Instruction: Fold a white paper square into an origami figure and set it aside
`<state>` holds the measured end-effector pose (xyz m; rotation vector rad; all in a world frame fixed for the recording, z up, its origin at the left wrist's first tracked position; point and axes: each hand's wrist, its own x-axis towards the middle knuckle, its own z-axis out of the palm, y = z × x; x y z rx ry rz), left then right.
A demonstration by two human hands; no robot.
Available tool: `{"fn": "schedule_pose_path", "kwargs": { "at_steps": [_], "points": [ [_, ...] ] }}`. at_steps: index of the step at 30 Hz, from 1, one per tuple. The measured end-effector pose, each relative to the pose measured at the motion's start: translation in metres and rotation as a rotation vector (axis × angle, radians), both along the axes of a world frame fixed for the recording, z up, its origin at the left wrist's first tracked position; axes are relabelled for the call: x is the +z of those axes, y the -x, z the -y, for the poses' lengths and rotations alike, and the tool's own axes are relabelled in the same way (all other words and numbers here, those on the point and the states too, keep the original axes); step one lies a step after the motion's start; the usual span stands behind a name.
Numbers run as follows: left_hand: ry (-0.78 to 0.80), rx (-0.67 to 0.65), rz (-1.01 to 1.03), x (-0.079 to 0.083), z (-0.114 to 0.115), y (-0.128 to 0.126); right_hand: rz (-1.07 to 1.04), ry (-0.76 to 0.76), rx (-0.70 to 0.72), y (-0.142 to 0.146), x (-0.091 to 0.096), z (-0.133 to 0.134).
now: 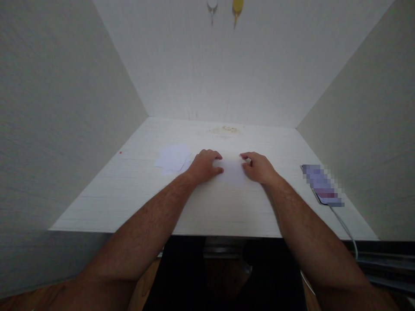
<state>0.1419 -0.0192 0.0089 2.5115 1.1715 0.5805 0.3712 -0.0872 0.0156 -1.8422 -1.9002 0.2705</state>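
Observation:
A white sheet of paper [231, 170] lies flat on the white desk [227, 207], hard to tell from the pale surface. At its left side is my left hand [205, 166], the thumb and fingers apart with a gap between them. My right hand [258, 166] rests by the sheet's right side, its fingers bent and spread from the thumb. Whether the fingertips touch the paper's edges I cannot tell. To the left of my left hand lies a loose stack of white paper sheets [174, 157], somewhat fanned out.
A phone [322, 185] with a blurred screen lies at the right, its white cable [344, 226] running over the desk's front edge. Pale walls enclose the desk on three sides. Two hooks, one white [212, 5] and one yellow [237, 7], hang on the back wall.

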Motion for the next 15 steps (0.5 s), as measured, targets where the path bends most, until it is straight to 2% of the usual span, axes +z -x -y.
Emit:
{"fn": "schedule_pose_path", "kwargs": {
  "at_steps": [11, 15],
  "points": [
    [-0.028, 0.029, 0.006, -0.001, 0.001, -0.001, 0.019, 0.089, -0.027, 0.02, 0.01, 0.011],
    [-0.033, 0.031, 0.003, -0.002, 0.0, 0.0, -0.036, 0.145, 0.029, 0.026, 0.015, 0.013]
  ]
}}
